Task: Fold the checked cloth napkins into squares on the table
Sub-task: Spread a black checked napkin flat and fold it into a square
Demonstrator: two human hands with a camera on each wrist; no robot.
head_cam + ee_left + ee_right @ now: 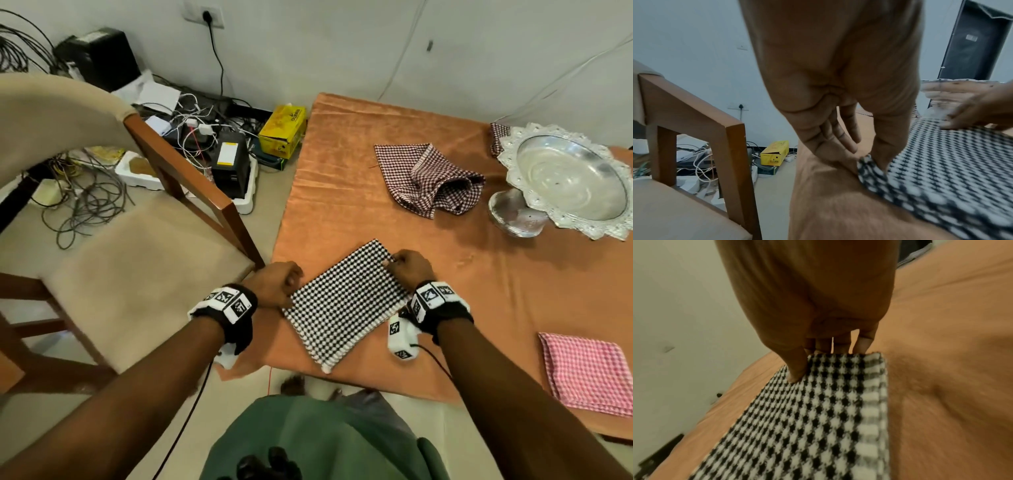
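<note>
Now | left grip (278, 284) and right grip (409, 269) pinch black-checked napkin (342, 303) | silver bowl (568, 178) holds nothing

A white wall (342, 41) carries a socket (205, 13). A wooden chair (137, 246) with a beige seat stands on the pale floor (263, 192), beside tangled cables (85, 195) and what looks like a yellow box (283, 132).

The right hand (813, 305) pinched the far edge of the black-and-white checked napkin (807, 418), thumb on top and fingers (864, 344) behind. The napkin lay flat on the orange-covered bench (951, 369).
</note>
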